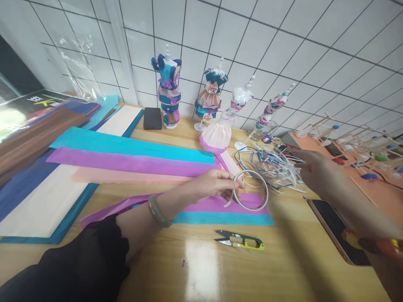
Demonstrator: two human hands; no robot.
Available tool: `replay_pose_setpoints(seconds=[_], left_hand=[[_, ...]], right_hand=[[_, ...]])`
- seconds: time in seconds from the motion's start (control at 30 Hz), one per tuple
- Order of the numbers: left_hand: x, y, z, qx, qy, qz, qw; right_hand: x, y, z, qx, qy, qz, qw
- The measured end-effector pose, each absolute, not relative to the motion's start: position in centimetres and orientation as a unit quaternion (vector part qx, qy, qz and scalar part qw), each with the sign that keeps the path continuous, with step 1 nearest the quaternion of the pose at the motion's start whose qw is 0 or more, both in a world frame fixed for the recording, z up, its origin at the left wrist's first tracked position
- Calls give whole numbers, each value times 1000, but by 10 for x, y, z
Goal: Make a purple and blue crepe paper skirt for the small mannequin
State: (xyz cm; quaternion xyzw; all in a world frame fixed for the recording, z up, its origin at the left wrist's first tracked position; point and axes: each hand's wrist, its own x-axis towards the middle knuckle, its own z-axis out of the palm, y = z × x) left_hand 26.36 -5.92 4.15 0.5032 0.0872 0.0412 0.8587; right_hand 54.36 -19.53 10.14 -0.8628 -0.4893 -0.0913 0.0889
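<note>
My left hand is closed on a narrow roll of white double-sided tape, with a loose tail of tape hanging by the fingers. Under the roll lie a purple strip and a blue strip of crepe paper. My right hand, smeared by motion, is over the right edge of a tangled pile of cut strips; whether its fingers hold anything is unclear. Yellow-and-green thread snips rest on the table in front of the paper.
Small dress forms stand along the tiled wall: two in layered paper outfits, one in a pale skirt, one patterned. Long crepe sheets cover the left. A phone lies right, a dark flat object behind.
</note>
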Motion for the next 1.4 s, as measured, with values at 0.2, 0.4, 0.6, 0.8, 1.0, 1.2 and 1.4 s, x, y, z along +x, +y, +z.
replay_pose_setpoints(seconds=[0.2, 0.4, 0.6, 0.8, 1.0, 1.2, 1.4], left_hand=[[261, -63, 46, 549, 79, 52, 831], [264, -68, 37, 578, 45, 28, 814], [265, -73, 31, 622, 39, -4, 782], [260, -64, 39, 741, 104, 20, 663], [254, -54, 35, 917, 217, 52, 330], [252, -55, 28, 952, 212, 7, 220], [252, -55, 28, 957, 168, -2, 236]], right_hand=[[447, -218, 96, -822, -383, 260, 333], [420, -246, 74, -765, -351, 388, 375], [428, -265, 63, -763, -322, 392, 400], [476, -300, 57, -826, -233, 298, 417], [515, -340, 46, -906, -225, 191, 305], [535, -351, 36, -939, -313, 63, 127], [507, -319, 40, -914, -390, 2, 114]])
